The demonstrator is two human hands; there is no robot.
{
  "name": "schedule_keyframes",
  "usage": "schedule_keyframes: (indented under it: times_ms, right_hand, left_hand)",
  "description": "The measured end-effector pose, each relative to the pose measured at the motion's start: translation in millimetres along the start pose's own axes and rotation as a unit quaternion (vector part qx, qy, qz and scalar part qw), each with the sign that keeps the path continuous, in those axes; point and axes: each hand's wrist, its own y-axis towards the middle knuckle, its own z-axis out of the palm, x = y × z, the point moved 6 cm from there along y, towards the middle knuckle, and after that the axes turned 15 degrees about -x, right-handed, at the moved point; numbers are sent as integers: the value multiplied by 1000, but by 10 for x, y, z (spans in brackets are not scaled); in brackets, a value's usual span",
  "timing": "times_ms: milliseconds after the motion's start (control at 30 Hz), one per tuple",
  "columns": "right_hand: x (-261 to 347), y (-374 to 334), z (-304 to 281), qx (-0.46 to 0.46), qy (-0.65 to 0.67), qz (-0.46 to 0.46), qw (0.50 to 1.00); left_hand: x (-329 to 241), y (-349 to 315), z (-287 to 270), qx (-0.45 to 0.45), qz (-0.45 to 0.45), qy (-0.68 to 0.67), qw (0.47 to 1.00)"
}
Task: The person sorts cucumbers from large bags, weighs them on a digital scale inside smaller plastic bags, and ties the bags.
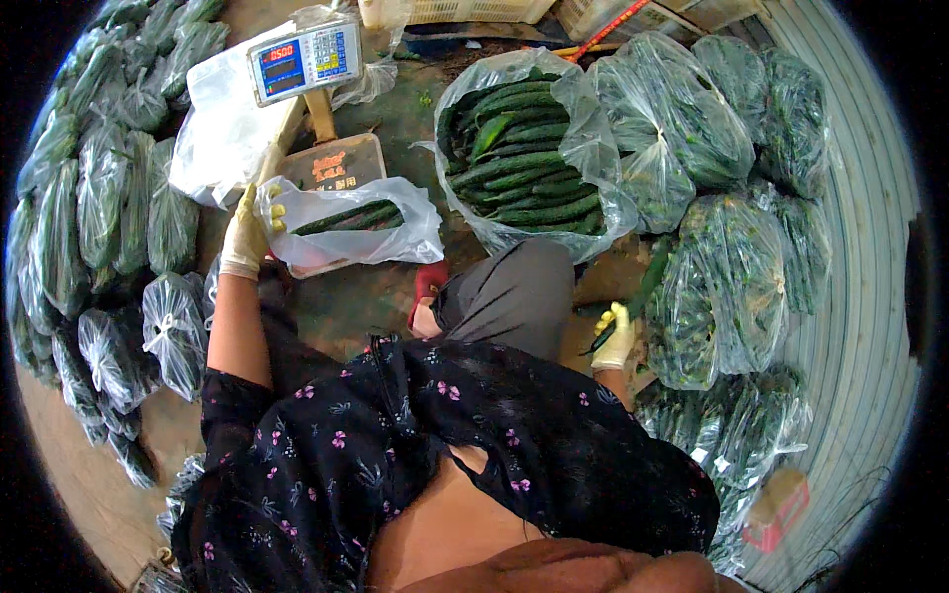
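My left hand [247, 237], in a pale yellow glove, grips the rim of a clear plastic bag [420, 235], its yellow fingertips showing through the film. The bag lies on its side over the scale's platform [346, 163], with a few dark green cucumbers [346, 219] inside. Off to the right, my gloved right hand [615, 341] is closed around a long cucumber [649, 282], whose other end pokes out below the fingers. Between and beyond my hands stands a large open plastic bag [613, 183] full of cucumbers [524, 163].
The scale's lit display [304, 61] rises behind its platform, beside a stack of white plastic bags [232, 109]. Tied bags of cucumbers [99, 198] cover the left floor. More full bags [732, 287] line the corrugated wall [870, 296] at right. Crates [455, 10] stand at the back.
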Motion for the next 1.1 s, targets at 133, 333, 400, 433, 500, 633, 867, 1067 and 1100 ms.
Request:
schedule_keyframes:
  times_ms: [133,333,400,433,500,633,867,1067,1100]
  right_hand:
    - [-770,1071,-758,-120,-204,-117,965]
    - [337,757,581,89,-274,-403,869]
    - [490,200,1498,257,-154,-181,937]
    - [545,-25,1839,310,-218,-150,913]
    - [380,-75,2365,371,-327,-104,863]
    - [678,793,2965,193,-517,-496,670]
    - [2073,1883,2546,38,-121,-435,891]
    - [1092,219,3087,303,-335,-508,733]
    - [1006,-202,3205,270,-415,-612,617]
  left_hand:
    - [43,65,131,-41,4,17,999]
    - [62,-1,149,-58,-22,-6,998]
    - [98,16,27,-20,-35,-8,999]
    - [95,13,69,-42,-29,-11,999]
    - [27,-82,228,-89,-13,-12,996]
    - [12,-59,306,-63,-9,6,998]
    - [22,47,130,-73,3,8,997]
    - [34,29,147,-47,-10,29,998]
    - [43,17,79,-60,-10,29,998]
